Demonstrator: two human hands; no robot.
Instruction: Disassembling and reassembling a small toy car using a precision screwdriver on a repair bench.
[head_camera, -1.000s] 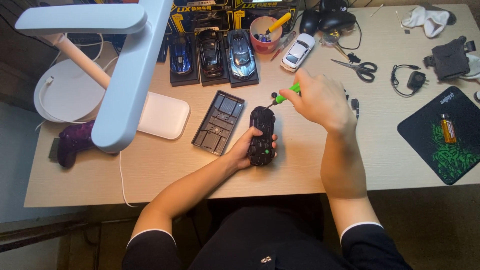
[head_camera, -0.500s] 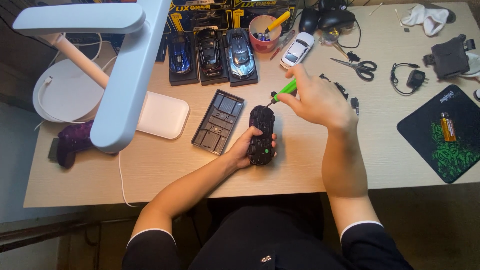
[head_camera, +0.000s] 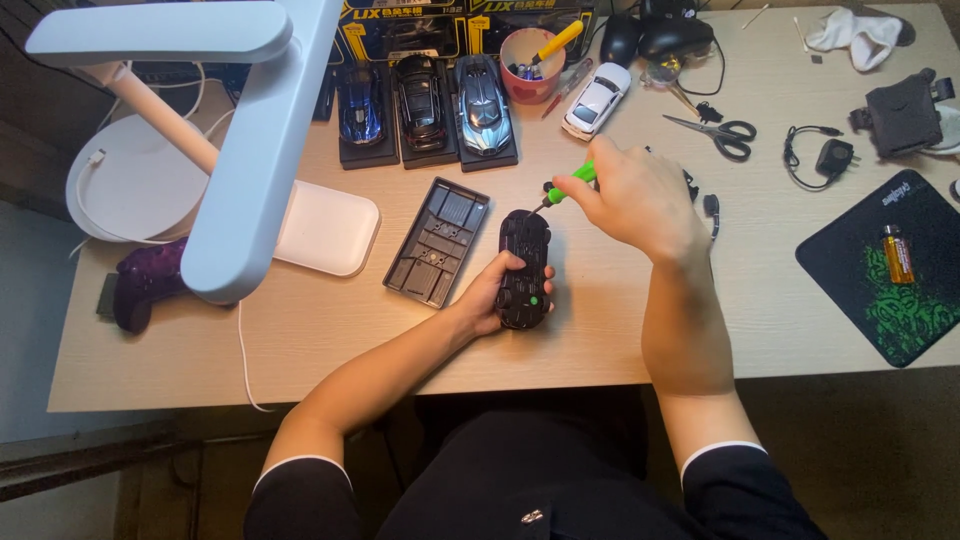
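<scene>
Head view, looking straight down: the left hand (head_camera: 492, 296) reaches in from below, forearm angled up across the table edge, fingers curled tight round the near end of a black toy car (head_camera: 524, 268) lying underside up on the wooden table (head_camera: 600, 330). The right hand (head_camera: 640, 195) comes in over it, wrist bent, fingers pinched closed on a green-handled screwdriver (head_camera: 566, 186), whose tip points down-left at the car's far end. Just left of the car lies a dark plastic base tray (head_camera: 437, 240). At the table's far edge stand yellow-and-black printed boxes (head_camera: 440, 22), with three model cars on black plinths (head_camera: 425, 105) in front: blue, black, silver. Beside them sits a pink cup (head_camera: 531, 65) of tools, then a white toy car (head_camera: 596, 98). To the right lie scissors (head_camera: 722, 132) and a black mat with a green pattern (head_camera: 890, 270), an orange cylinder lying on it.
</scene>
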